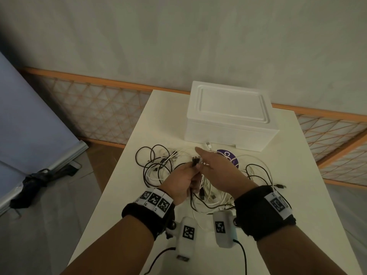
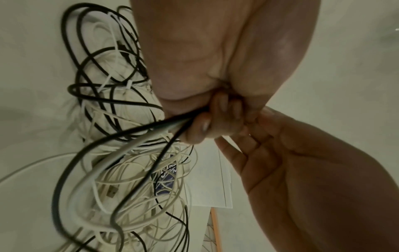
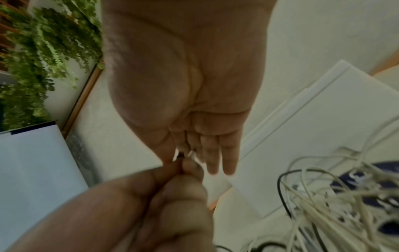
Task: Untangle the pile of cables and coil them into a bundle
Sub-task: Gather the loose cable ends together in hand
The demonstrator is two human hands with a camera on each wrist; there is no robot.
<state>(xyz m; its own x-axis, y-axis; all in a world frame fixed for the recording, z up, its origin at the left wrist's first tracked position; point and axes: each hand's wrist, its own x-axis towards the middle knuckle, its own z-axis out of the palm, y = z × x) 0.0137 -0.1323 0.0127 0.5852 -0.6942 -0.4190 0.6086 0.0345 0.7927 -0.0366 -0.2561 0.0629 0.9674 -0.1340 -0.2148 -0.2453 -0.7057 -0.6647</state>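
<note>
A tangle of black and white cables (image 1: 158, 165) lies across the middle of the white table (image 1: 297, 175). My left hand (image 1: 191, 169) is raised over it, fingers curled round a bunch of black and white cable ends (image 1: 195, 161) whose plugs stick out above the fist. The left wrist view shows the strands (image 2: 164, 124) running from my curled fingers (image 2: 205, 126) down into the cable pile (image 2: 129, 170). My right hand (image 1: 200, 158) meets the bunch from the right. Its thumb and forefinger pinch a white cable end (image 3: 191, 153); the other fingers (image 3: 224, 156) are straight.
A closed white foam box (image 1: 228, 116) stands at the back of the table, with a white plug (image 1: 208, 144) lying at its foot. A purple round label (image 1: 231, 158) sits partly under the cables. A black bag (image 1: 39, 181) lies on the floor left of the table.
</note>
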